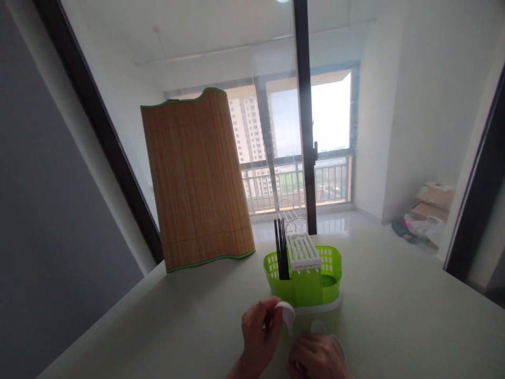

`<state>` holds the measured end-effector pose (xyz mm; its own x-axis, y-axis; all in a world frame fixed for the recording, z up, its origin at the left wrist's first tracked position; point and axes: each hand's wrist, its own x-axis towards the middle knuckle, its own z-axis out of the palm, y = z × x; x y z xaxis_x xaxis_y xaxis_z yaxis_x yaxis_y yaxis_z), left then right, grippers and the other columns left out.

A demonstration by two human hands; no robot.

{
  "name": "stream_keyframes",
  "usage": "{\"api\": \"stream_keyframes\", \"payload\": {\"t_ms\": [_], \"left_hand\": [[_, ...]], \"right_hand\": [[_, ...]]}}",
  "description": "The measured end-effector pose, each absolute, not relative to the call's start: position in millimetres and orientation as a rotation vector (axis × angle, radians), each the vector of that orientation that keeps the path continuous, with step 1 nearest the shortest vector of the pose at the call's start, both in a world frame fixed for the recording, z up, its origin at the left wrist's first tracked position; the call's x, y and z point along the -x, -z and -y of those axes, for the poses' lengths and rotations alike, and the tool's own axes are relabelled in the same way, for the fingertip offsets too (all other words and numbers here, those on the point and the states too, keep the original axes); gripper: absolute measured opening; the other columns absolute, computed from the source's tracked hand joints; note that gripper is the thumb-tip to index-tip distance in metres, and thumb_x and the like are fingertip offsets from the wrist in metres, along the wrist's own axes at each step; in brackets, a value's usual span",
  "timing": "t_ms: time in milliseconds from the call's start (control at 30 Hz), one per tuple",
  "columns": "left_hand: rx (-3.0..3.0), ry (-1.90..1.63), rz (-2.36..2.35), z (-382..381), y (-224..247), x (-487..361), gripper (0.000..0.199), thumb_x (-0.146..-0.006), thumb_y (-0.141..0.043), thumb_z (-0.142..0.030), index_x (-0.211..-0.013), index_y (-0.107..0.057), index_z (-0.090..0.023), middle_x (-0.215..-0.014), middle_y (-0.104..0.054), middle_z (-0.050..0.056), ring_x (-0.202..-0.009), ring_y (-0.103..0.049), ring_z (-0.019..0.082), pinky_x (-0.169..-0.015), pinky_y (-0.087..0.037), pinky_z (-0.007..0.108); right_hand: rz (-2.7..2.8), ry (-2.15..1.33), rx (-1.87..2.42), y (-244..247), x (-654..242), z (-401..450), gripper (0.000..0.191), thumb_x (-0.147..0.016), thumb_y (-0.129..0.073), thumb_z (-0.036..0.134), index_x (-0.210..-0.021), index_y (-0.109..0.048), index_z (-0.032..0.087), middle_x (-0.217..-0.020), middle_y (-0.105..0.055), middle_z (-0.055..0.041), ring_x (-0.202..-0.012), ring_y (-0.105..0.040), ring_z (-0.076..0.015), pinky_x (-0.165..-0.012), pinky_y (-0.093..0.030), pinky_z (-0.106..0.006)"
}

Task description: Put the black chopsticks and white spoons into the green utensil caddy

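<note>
A white soup spoon (287,311) stands on the near side of the table, its rounded bowl uppermost. My left hand (261,327) pinches it at the bowl. Lower down, my right hand (315,355) has its fingers curled at the handle's end, which they mostly cover. Beside and partly behind my right hand lie more white spoons (319,327), half hidden. Just beyond both hands sits a green utensil basket (305,289) with a white slatted rack (303,251). Black chopsticks (281,252) lean upright in its left compartment.
A bamboo mat (197,184) with green edging stands upright, curved, at the table's back left. The white table (394,305) runs up to a dark-framed glass door (304,116). Behind the glass, boxes and bags (428,213) lie on the floor at the right.
</note>
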<state>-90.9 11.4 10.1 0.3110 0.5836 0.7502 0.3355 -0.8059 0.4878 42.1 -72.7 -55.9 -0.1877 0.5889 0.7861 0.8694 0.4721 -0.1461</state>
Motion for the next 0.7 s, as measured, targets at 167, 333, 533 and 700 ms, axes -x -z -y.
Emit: {"api": "stream_keyframes", "payload": {"t_ms": [167,333,533,700], "left_hand": [[-2.486,-1.555,-0.636,-8,-12,91,0.010,-0.085,-0.054,-0.022,-0.081,-0.063,-0.024,-0.057,-0.063,-0.004,-0.046,-0.055,0.010,-0.051,-0.044,0.021],[-2.494,-1.567,-0.659,-15,-17,93,0.010,-0.087,-0.054,-0.022,-0.080,-0.061,-0.023,-0.055,-0.060,-0.005,-0.045,-0.053,0.009,-0.050,-0.042,0.020],[-2.210,-1.938,-0.846,-42,-75,93,0.010,-0.087,-0.056,-0.028,-0.084,-0.062,-0.021,-0.056,-0.056,-0.006,-0.047,-0.050,0.009,-0.049,-0.039,0.019],[-2.118,-1.891,-0.973,-85,-117,70,0.023,-0.090,-0.053,-0.040,-0.087,-0.062,-0.018,-0.064,-0.058,-0.003,-0.055,-0.052,0.010,-0.054,-0.039,0.021]], "right_hand": [[1.863,0.493,1.255,68,-41,66,0.030,-0.090,-0.047,0.029,-0.062,-0.054,0.023,-0.053,-0.059,0.0035,-0.047,-0.055,-0.0118,-0.046,-0.028,-0.027],[1.880,0.500,1.262,74,-43,63,0.028,-0.088,-0.053,0.031,-0.062,-0.053,0.023,-0.053,-0.058,0.0047,-0.047,-0.054,-0.0113,-0.046,-0.027,-0.026],[1.967,0.457,1.282,76,-46,66,0.028,-0.090,-0.055,0.032,-0.064,-0.058,0.023,-0.054,-0.059,0.0037,-0.049,-0.052,-0.0117,-0.046,-0.029,-0.024],[1.994,0.433,1.280,83,-46,63,0.031,-0.092,-0.055,0.034,-0.064,-0.061,0.023,-0.054,-0.059,0.0028,-0.050,-0.052,-0.0108,-0.047,-0.030,-0.022]]}}
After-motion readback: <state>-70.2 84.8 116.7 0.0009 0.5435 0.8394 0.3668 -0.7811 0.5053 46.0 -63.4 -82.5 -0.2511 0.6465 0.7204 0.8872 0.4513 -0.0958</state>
